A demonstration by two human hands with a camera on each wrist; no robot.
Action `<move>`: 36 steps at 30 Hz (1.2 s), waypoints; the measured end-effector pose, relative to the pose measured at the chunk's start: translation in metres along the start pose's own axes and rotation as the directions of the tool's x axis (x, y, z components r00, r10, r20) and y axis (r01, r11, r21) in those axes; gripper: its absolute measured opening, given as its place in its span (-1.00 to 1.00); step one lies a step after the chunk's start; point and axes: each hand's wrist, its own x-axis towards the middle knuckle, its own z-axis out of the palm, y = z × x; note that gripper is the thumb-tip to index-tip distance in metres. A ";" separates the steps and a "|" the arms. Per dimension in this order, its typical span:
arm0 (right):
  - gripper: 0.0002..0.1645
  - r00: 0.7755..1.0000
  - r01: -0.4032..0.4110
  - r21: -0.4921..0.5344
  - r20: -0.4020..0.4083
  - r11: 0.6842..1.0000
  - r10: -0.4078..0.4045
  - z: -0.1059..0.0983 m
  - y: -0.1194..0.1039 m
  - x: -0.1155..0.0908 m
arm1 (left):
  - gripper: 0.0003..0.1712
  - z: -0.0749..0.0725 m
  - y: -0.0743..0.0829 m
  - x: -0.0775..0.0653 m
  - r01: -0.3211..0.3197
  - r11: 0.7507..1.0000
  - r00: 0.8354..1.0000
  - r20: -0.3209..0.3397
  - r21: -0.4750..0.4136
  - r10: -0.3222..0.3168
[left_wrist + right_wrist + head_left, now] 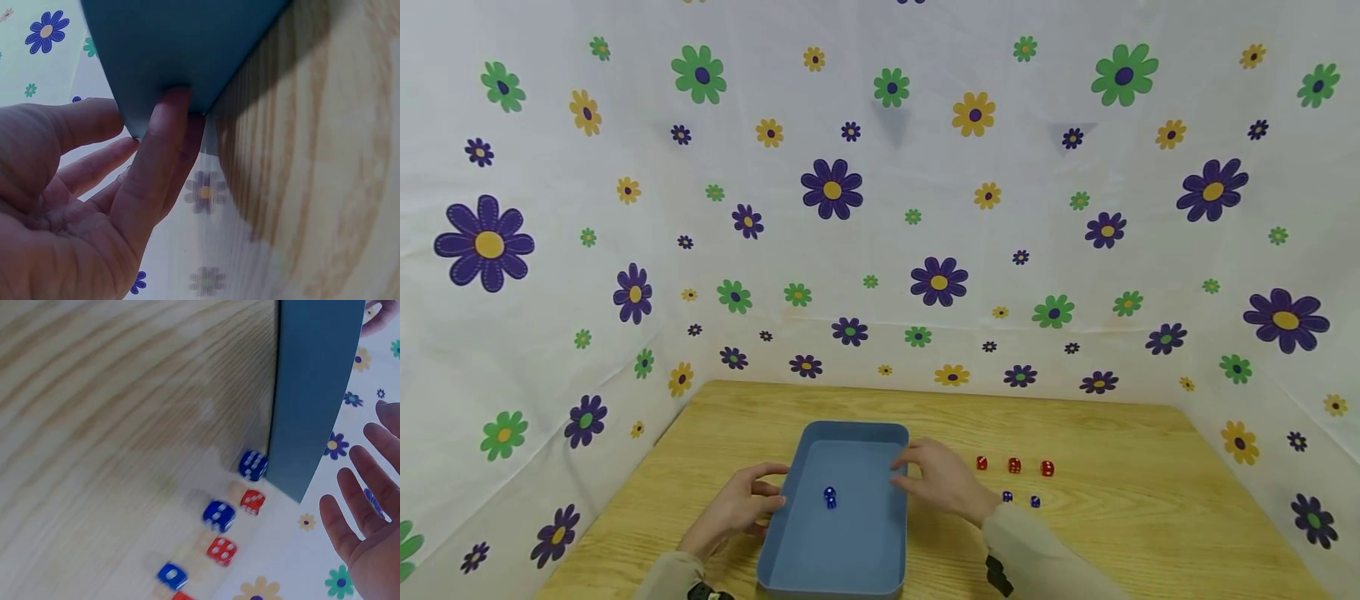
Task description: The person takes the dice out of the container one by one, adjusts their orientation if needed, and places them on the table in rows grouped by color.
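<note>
A blue-grey tray (850,575) stands on the wooden table, with two blue dice (830,497) close together inside it. My left hand (741,504) is at the tray's left side; in the left wrist view its fingertips (172,103) touch the outer wall. Over the right rim reaches my right hand (936,479), fingers extended and loosely spread, holding nothing. To the right of the tray lie three red dice (1015,465) in a row. Nearer me are blue dice (1035,502); the right wrist view shows three blue dice (219,515) there, one hidden in the head view.
The wooden table (1112,533) extends to both sides of the tray. A white cloth (880,250) with printed flowers encloses the table at the back, left and right.
</note>
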 end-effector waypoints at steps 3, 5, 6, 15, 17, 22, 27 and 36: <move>-0.79 1.000 0.007 -0.019 0.026 1.000 -0.007 0.004 -0.004 0.008 | -0.45 0.000 0.000 0.001 -0.004 1.000 1.000 -0.001 0.000 0.004; -0.78 0.999 0.008 -0.030 0.043 1.000 -0.007 0.008 -0.006 0.013 | -0.45 -0.001 -0.001 0.001 -0.009 1.000 1.000 0.002 0.003 0.009; -0.79 0.999 0.010 -0.039 0.050 0.999 -0.008 0.009 -0.007 0.015 | -0.45 -0.001 -0.001 0.001 -0.009 1.000 1.000 0.003 0.000 0.009; -0.71 0.989 0.051 -0.096 0.145 0.994 -0.036 0.019 -0.022 0.032 | -0.44 0.000 0.000 0.004 -0.001 1.000 1.000 -0.004 0.013 0.001; -0.68 0.984 0.048 -0.096 0.178 0.994 -0.030 0.020 -0.024 0.036 | -0.44 0.001 0.000 0.005 -0.002 1.000 1.000 -0.005 0.016 0.002; -0.60 0.966 0.064 -0.137 0.257 0.989 -0.027 0.027 -0.027 0.048 | -0.45 0.000 -0.001 0.004 0.011 1.000 1.000 0.006 0.009 -0.011; -0.58 0.954 0.078 -0.179 0.299 0.981 -0.021 0.031 -0.034 0.058 | -0.44 0.000 -0.002 0.003 0.004 1.000 1.000 0.018 -0.003 -0.004; -0.56 0.928 0.153 -0.204 0.365 0.967 -0.070 0.038 -0.050 0.070 | -0.42 -0.002 -0.002 0.002 -0.012 1.000 0.999 0.051 -0.024 0.013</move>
